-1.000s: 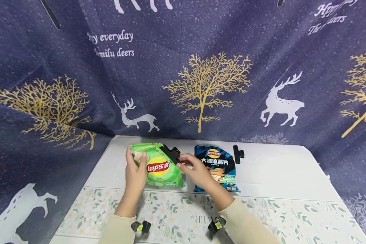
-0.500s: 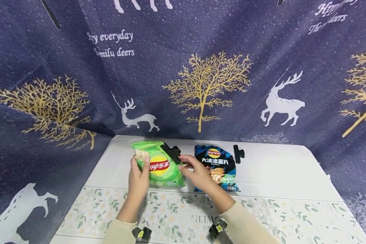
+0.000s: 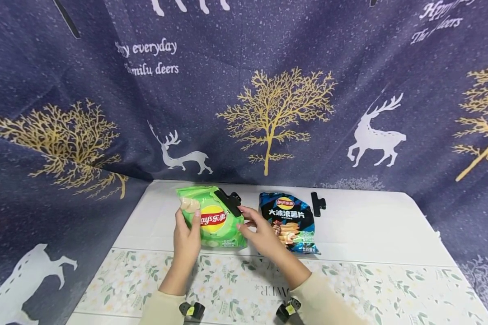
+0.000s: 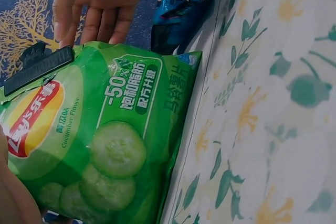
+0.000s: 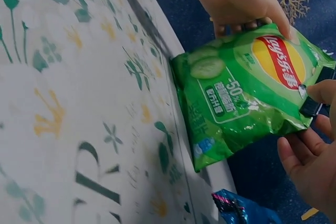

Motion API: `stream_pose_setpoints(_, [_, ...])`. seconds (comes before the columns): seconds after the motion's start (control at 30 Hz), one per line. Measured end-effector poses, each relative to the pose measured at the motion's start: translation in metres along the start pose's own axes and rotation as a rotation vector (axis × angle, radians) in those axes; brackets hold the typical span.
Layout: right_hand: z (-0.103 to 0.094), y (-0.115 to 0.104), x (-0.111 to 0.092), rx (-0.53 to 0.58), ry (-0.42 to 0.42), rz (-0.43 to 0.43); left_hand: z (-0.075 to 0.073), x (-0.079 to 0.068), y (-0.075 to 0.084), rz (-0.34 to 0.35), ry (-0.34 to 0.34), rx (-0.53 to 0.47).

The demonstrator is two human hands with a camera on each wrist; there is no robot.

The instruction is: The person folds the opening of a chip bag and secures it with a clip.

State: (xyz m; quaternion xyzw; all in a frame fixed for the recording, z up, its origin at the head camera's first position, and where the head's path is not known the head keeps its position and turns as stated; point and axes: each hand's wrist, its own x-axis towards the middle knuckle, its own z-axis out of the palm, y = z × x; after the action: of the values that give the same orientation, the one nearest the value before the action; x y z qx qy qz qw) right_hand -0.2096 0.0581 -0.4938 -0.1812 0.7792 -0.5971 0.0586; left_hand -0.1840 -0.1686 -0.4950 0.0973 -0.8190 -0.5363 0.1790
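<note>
My left hand [image 3: 188, 237] grips the left side of a green Lay's chip bag [image 3: 223, 234], thumb across the front and fingers behind. Clamped over the bag's upper right corner is a black bag clip [image 3: 227, 201]. My right hand [image 3: 264, 232] is at the bag's right edge. In the right wrist view one of its fingertips [image 5: 319, 93] touches the lower end of the clip, while the thumb stands apart from the bag. The left wrist view has this hand's other fingers [image 4: 107, 23] fairly straight beyond the bag.
A blue and black Lay's bag [image 3: 288, 223] lies right of the green one. Beyond it lies a second black clip [image 3: 318, 204]. Both are on the white table [image 3: 370, 230], whose front part has a floral print. A dark blue deer-print cloth [image 3: 309, 153] hangs behind.
The green bag has turned a little and its top has moved slightly away from me. My left hand has shifted right. The right hand's fingertips have spread apart at the clip's end.
</note>
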Motion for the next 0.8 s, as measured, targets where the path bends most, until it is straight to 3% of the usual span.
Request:
stream_pose_setpoints(0.3, [0.009, 0.002, -0.005, 0.024, 0.071, -0.009, 0.006, 0.002, -0.001, 0.005, 0.016, -0.013])
stream_pose_setpoints(0.6, [0.012, 0.002, -0.007, 0.091, 0.144, 0.057, 0.010, 0.006, -0.001, 0.001, 0.127, -0.028])
stream_pose_setpoints(0.8, [0.011, -0.015, -0.011, 0.100, 0.143, 0.085, 0.013, 0.008, -0.002, -0.022, 0.101, -0.072])
